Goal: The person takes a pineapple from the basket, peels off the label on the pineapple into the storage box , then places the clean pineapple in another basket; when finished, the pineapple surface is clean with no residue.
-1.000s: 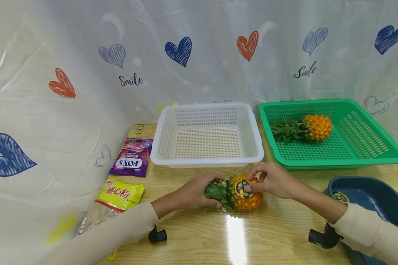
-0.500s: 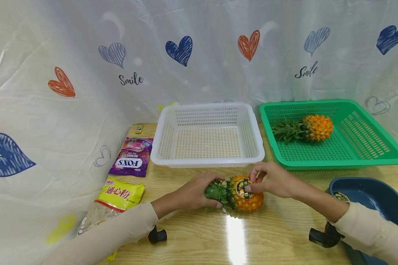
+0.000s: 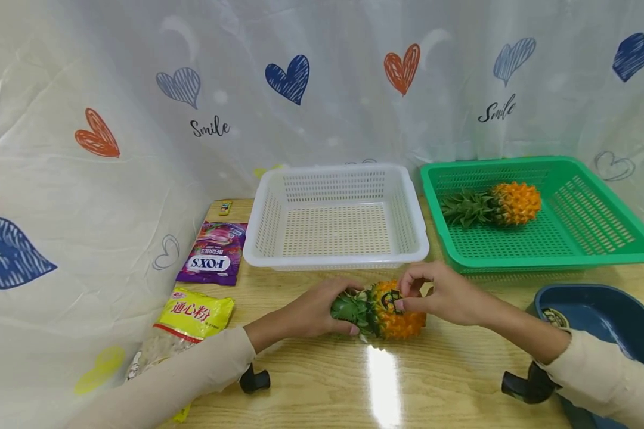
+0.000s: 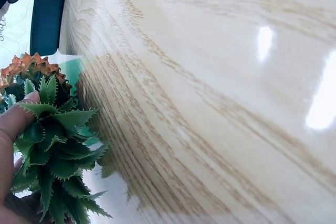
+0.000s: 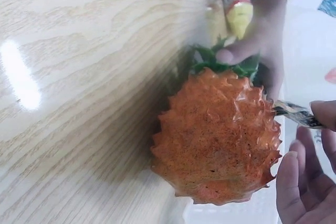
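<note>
A small orange pineapple [image 3: 405,329] lies on its side on the wooden table, its green crown [image 3: 349,310] toward the left. My left hand [image 3: 315,311] grips the crown, thumb on the near side; leaves poke out past the fingers in the left wrist view. With thumb and fingers my right hand [image 3: 440,293] pinches the edge of a black-and-gold sticker [image 3: 390,301] on the fruit's upper side. In the right wrist view that sticker [image 5: 296,115] stands out from the skin between fruit and thumb; how much still clings is hidden.
Behind stand a white basket [image 3: 335,262] and a green basket [image 3: 547,262] with another pineapple [image 3: 515,204]. A dark blue basin [image 3: 590,292] at right has a similar sticker [image 3: 555,317] on its wall. At left lie a purple candy bag [image 3: 214,253], a yellow pasta bag [image 3: 193,316] and a tiny packet [image 3: 225,208].
The sticker lay flat with its round face showing; now it is lifted and seen foreshortened, baring more orange skin. My right hand has shifted very slightly; my left hand keeps its place on the crown.
</note>
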A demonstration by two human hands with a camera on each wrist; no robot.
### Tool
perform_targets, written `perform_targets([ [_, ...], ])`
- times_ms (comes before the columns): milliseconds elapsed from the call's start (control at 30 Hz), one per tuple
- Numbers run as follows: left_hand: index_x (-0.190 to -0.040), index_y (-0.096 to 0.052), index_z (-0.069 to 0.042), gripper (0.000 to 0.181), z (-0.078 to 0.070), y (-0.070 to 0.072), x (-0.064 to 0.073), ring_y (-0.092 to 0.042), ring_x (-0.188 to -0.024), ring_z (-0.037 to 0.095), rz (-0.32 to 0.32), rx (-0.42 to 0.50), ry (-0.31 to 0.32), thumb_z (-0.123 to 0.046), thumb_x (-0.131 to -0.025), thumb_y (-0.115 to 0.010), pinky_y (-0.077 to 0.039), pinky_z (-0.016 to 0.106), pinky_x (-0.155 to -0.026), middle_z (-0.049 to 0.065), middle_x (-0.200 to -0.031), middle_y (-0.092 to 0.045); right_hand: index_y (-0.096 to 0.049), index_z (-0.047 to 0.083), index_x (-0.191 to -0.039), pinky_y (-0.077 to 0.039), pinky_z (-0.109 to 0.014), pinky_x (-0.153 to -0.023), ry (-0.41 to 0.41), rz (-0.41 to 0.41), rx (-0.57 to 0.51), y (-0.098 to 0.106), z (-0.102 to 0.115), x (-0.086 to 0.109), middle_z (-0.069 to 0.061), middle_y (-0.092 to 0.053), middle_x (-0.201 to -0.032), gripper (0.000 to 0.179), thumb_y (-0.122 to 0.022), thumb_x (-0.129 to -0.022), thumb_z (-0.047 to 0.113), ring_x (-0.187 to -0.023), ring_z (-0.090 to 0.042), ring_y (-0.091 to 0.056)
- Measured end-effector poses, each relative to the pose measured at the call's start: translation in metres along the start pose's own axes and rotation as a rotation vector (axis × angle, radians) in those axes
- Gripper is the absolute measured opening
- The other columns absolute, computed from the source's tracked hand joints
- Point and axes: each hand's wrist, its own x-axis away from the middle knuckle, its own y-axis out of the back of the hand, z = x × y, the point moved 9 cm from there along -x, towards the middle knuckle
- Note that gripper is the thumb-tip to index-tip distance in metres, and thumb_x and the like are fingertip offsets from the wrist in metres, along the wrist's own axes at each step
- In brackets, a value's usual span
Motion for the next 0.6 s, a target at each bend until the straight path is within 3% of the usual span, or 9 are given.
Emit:
perform_targets([
  [133,-0.149,-0.044,-0.02,0.078,0.0,0.0,0.001,-0.051,-0.129,0.016,0.008,0.005,0.004,-0.043,-0.084,-0.082,-0.045,0.039,-0.105,-0.003,-0.142,-0.054,-0.062,0.018,-0.079,-0.052,-0.029,-0.06,0.019,-0.007,-0.036,0.003,0.006,0.003,0.003,-0.06,-0.078,0.019,-0.076,-0.09,0.013,-0.072,-0.012,-0.059],
  [300,-0.149,-0.044,-0.022,0.078,0.0,0.0,0.002,-0.051,-0.128,0.017,0.01,0.007,0.016,-0.044,-0.084,-0.081,-0.046,0.04,-0.104,-0.003,-0.142,-0.053,-0.062,0.017,-0.082,-0.051,-0.029,-0.056,-0.016,-0.012,-0.06,0.011,0.007,0.008,0.001,-0.062,-0.08,0.016,-0.075,-0.091,0.013,-0.073,-0.014,-0.061],
  [600,-0.15,-0.043,-0.024,0.077,-0.002,-0.001,0.003,-0.049,-0.131,0.018,0.023,-0.002,0.021,-0.046,-0.085,-0.079,-0.046,0.043,-0.105,-0.004,-0.144,-0.052,-0.066,0.013,-0.089,-0.053,-0.032,-0.061,-0.02,-0.008,-0.052,0.034,-0.006,0.025,0.001,-0.067,-0.084,0.008,-0.072,-0.094,0.013,-0.074,-0.017,-0.063],
])
